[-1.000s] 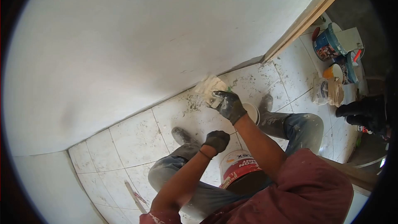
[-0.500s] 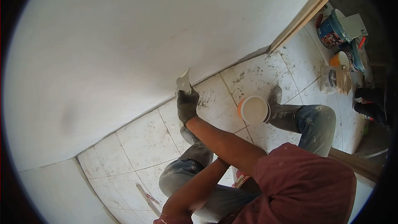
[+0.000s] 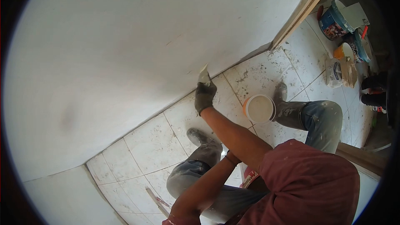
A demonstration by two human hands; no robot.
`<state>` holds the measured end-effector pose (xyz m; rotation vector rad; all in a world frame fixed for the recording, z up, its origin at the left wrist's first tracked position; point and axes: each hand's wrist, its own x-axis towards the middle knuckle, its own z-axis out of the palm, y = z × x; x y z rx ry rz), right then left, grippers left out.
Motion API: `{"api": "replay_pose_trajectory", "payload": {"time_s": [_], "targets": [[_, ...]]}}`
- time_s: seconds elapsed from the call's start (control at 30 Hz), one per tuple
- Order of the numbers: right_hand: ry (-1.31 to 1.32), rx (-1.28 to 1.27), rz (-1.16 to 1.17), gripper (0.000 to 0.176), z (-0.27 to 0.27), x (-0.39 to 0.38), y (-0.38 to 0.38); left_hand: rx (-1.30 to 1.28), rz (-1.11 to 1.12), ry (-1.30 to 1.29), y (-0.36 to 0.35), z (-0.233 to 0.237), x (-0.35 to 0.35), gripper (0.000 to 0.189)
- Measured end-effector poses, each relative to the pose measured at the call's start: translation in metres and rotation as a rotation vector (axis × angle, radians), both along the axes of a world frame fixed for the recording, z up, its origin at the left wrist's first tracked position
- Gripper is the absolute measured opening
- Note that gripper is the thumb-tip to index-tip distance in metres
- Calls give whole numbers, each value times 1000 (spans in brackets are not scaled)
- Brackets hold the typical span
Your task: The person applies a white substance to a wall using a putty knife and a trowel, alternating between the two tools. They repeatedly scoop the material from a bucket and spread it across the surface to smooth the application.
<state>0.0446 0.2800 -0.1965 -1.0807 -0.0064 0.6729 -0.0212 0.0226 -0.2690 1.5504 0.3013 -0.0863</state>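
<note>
My right hand (image 3: pixel 206 96), in a dark glove, is closed around a putty knife. Its pale blade (image 3: pixel 203 74) is tilted against the lower part of the white wall (image 3: pixel 137 58), just above the floor joint. Whether the blade touches the wall is hard to tell. My left forearm (image 3: pixel 208 185) passes beneath the right arm, and a dark band circles its wrist. The left hand's fingers are hidden behind the right forearm. A round bucket (image 3: pixel 246 109) of pale, smooth paste stands on the tiles near my right boot (image 3: pixel 287 112).
White floor tiles (image 3: pixel 152 146) are specked with dirt. A wooden door frame (image 3: pixel 306 10) edges the wall. Beyond it stand blue paint buckets (image 3: pixel 331 23), a yellow tub (image 3: pixel 343 51) and bags (image 3: pixel 334 73). Dark shoes (image 3: pixel 373 99) show at the right. A long strip (image 3: pixel 156 201) lies lower left.
My right hand and the putty knife have moved right along the wall base, and the blade appears narrower. The view has shifted slightly, showing more of my left boot.
</note>
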Motion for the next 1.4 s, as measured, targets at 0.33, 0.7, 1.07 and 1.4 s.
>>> {"api": "replay_pose_trajectory", "payload": {"time_s": [0.33, 0.7, 1.07, 1.4], "targets": [[-212, -75, 404, 54, 95, -84, -30, -225, 37, -17, -8, -14, -10, 53], [619, -7, 35, 16, -52, 1, -16, 276, 32, -101, 0, -16, -7, 53], [293, 85, 236, 39, 46, -80, -15, -176, 78, 85, -10, -8, -6, 37], [972, 155, 118, 9, -186, -23, -38, 82, 50, 99, -12, -9, -4, 39]]}}
